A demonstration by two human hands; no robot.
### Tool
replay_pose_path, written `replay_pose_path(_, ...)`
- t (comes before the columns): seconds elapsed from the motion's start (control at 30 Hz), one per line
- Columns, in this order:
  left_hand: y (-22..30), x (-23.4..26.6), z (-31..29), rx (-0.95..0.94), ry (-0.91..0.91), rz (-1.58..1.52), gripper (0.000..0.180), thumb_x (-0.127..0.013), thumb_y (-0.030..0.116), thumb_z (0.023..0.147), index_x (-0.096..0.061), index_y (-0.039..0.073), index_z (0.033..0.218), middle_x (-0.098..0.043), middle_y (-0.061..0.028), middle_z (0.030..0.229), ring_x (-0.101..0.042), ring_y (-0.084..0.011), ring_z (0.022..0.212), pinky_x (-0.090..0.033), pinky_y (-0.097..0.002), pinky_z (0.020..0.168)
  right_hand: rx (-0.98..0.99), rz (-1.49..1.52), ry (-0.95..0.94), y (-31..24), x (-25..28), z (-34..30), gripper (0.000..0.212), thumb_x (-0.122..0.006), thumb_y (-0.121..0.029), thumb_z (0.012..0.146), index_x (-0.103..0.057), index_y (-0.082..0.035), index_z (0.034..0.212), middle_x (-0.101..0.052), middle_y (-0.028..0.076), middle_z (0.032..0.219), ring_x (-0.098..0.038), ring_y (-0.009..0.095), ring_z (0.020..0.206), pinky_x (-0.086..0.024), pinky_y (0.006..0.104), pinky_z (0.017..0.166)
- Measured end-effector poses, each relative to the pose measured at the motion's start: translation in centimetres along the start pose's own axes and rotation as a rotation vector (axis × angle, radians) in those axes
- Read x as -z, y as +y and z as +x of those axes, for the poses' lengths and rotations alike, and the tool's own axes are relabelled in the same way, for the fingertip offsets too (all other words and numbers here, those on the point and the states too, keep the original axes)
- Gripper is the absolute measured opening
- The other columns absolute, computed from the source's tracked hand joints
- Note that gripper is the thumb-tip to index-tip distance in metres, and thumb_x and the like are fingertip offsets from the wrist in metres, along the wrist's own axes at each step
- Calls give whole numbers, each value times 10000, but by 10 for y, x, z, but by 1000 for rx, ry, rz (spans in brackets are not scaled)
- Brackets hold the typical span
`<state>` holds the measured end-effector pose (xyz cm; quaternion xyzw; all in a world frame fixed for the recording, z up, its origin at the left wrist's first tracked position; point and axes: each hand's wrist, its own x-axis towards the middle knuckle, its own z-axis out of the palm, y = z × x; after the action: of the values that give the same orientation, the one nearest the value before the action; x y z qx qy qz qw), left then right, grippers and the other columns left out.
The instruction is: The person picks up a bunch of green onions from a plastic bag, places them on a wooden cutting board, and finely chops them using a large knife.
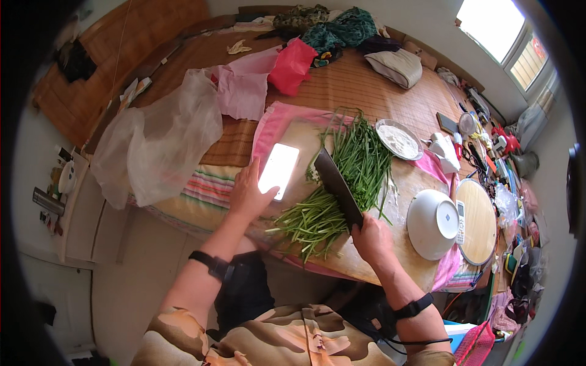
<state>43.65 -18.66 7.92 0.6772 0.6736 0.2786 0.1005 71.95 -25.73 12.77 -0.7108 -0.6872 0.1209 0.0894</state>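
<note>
Two hands are at work on our board (403, 183). Our right hand (371, 239) is closed around the cleaver (337, 185), whose blade rests on the chives (342, 183). Our left hand (247, 194) lies spread, fingers touching the bright phone (279, 170) beside them.

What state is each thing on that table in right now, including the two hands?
Left hand: flat, touching the phone.
Phone: face up, screen lit.
Right hand: closed around the cleaver's handle.
Cleaver: blade resting over the greens.
Green stalks: loose pile, uncut, spread on the wooden board.
White bowl: upside down.
Metal plate: holding white powder.
Clear plastic bag: crumpled, hanging over the table edge.
</note>
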Motion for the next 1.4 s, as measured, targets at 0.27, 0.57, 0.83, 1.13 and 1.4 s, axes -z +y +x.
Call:
replay_pose_path(0.27, 33, -20, 45, 150, -178, 178, 1005, -727, 504, 691, -228, 105, 1467, -524, -199, 1186, -479, -365, 1171, -424, -455, 961, 26, 29, 34, -3, 2, -2, 164, -599, -204, 816, -580, -42, 839, -638, 193, 718, -624, 392, 689, -500, 486, 637)
replay_pose_path(0.57, 23, -45, 55, 150, -31, 198, 935, -677, 460, 709, -247, 87, 1451, -538, -255, 1135, -528, -383, 1092, -453, -451, 904, 26, 34, 25, 1, -2, 2, 171, -593, -210, 823, -578, -43, 854, -636, 197, 723, -617, 399, 692, -494, 496, 641)
replay_pose_path(0.83, 24, -43, 51, 103, -79, 257, 888, -650, 425, 751, -235, 79, 1456, -561, -271, 1113, -571, -394, 1019, -466, -465, 881, -16, 15, -40, -6, 3, 0, 219, -603, -228, 827, -604, -28, 917, -638, 214, 768, -614, 403, 750, -486, 497, 682)
replay_pose_path(1.13, 18, -33, 39, 62, -47, 178, 1020, -756, 452, 685, -197, 97, 1461, -577, -249, 1113, -574, -394, 1016, -475, -455, 873, -11, 49, -27, -8, 6, -1, 214, -593, -236, 835, -604, -43, 927, -647, 214, 795, -622, 402, 769, -496, 492, 699)
replay_pose_path(1.4, 26, -32, 44, 87, -71, 216, 1011, -700, 460, 716, -138, 111, 1480, -566, -246, 1128, -565, -399, 1044, -467, -462, 897, -59, 29, -46, -3, 4, 0, 217, -599, -245, 826, -604, -47, 912, -647, 200, 778, -619, 401, 751, -488, 496, 677)
